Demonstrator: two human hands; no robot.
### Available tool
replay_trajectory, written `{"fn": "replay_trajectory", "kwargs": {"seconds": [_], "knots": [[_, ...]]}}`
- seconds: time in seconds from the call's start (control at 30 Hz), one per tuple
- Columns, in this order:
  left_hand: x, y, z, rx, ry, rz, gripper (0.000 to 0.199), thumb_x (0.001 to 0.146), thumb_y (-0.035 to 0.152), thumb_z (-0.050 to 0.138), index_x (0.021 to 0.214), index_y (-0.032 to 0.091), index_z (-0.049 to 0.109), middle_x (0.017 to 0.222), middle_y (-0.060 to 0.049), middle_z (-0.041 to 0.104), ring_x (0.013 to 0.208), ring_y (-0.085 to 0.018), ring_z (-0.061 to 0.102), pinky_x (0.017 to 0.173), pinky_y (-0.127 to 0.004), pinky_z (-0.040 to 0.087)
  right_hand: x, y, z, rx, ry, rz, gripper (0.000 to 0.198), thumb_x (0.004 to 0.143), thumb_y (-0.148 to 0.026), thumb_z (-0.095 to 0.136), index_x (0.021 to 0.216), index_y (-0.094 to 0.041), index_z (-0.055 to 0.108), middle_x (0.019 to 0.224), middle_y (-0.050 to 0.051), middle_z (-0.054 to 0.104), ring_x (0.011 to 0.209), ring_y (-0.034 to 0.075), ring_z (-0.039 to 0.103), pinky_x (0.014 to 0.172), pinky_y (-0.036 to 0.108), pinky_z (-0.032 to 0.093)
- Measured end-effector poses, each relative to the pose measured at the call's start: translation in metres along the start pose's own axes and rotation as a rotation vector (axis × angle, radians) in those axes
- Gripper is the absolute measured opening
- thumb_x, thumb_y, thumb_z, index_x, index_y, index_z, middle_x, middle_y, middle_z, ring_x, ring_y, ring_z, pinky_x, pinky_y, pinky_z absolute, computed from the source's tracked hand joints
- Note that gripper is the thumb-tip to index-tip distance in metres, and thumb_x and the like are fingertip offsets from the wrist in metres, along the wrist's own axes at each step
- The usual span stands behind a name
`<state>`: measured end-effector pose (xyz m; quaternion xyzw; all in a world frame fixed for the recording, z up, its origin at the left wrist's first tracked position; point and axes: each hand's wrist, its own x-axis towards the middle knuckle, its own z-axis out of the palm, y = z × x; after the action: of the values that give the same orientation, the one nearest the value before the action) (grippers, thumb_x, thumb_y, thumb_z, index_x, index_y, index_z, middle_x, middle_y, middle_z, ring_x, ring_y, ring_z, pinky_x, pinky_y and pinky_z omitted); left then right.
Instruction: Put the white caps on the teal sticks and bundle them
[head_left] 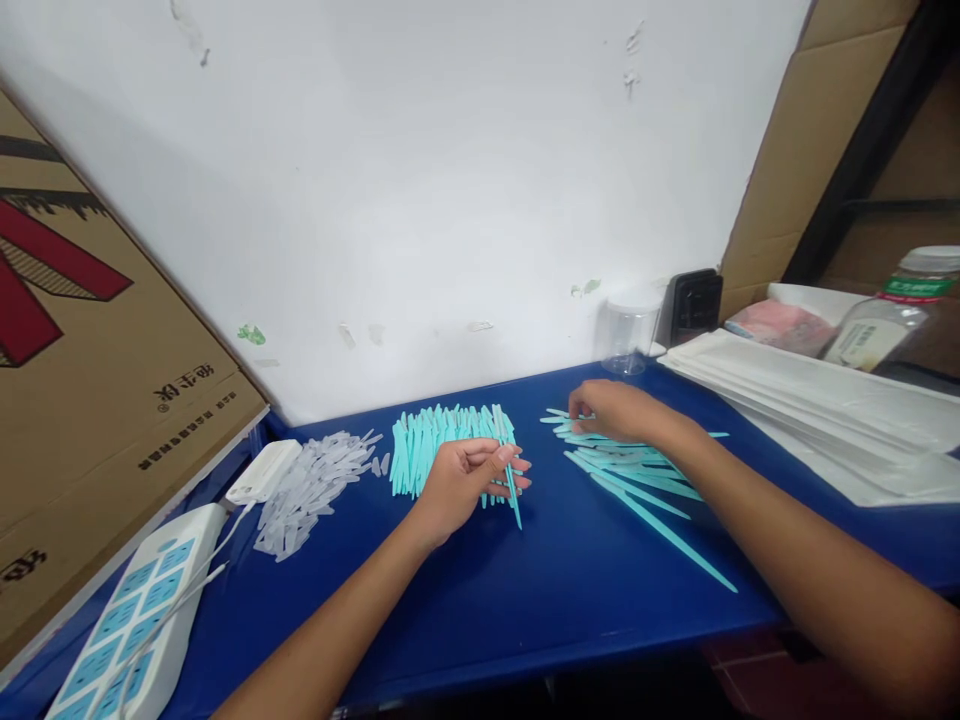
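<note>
My left hand [476, 478] pinches a slim turquoise stick [513, 490], shaped like an eyebrow razor, between thumb and fingers. It is held nearly upright, its pointed end down. Just behind that hand lies a row of similar turquoise sticks [420, 455], packed side by side with pale upper ends. My right hand [611, 410] is over the far end of a loose spread of turquoise sticks [645, 505], fingers curled down and pressed together. What its fingertips grip is hidden. Left of the row is a heap of small translucent plastic pieces [307, 490].
On the left are a power strip [169, 600], a white adapter with cable [262, 470] and a large cardboard box [112, 330]. A clear jar [630, 335] stands by the wall. White sheets [825, 400] and a bottle [885, 315] lie at right on the blue table [525, 610].
</note>
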<state>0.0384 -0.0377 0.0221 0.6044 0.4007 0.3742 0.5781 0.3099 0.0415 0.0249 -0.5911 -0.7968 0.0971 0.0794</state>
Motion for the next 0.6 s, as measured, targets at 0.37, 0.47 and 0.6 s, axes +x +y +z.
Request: {"fn": "replay_trajectory", "kwargs": {"seconds": [0.37,0.47,0.6], "knots": [[0.000,-0.003,-0.001,0.004,0.006,0.021,0.041,0.088,0.050,0.070,0.100,0.010,0.073,0.102,-0.017,0.077,0.082,-0.025,0.076,0.069,-0.031,0.061,0.001,0.000,0.001,0.037,-0.011,-0.087,0.012,0.089,-0.028,0.066,0.083,-0.018,0.069,0.092,0.009,0.072,0.079,0.023,0.065,0.062,0.029,0.038],[0.001,-0.003,-0.002,0.005,0.025,0.024,0.041,0.088,0.050,0.070,0.097,0.010,0.073,0.101,-0.017,0.077,0.082,-0.025,0.076,0.070,-0.032,0.062,-0.002,-0.014,-0.003,0.092,0.213,-0.161,0.020,0.097,-0.034,0.056,0.088,-0.018,0.064,0.091,0.009,0.070,0.080,0.022,0.062,0.066,0.030,0.039],[0.002,-0.005,-0.003,0.007,0.091,0.047,0.041,0.087,0.051,0.071,0.094,0.011,0.073,0.099,-0.016,0.077,0.083,-0.026,0.076,0.069,-0.034,0.063,-0.011,-0.041,-0.001,0.348,0.456,-0.291,0.023,0.101,-0.038,0.052,0.090,-0.019,0.060,0.082,0.004,0.067,0.069,0.016,0.057,0.063,0.028,0.039]]}}
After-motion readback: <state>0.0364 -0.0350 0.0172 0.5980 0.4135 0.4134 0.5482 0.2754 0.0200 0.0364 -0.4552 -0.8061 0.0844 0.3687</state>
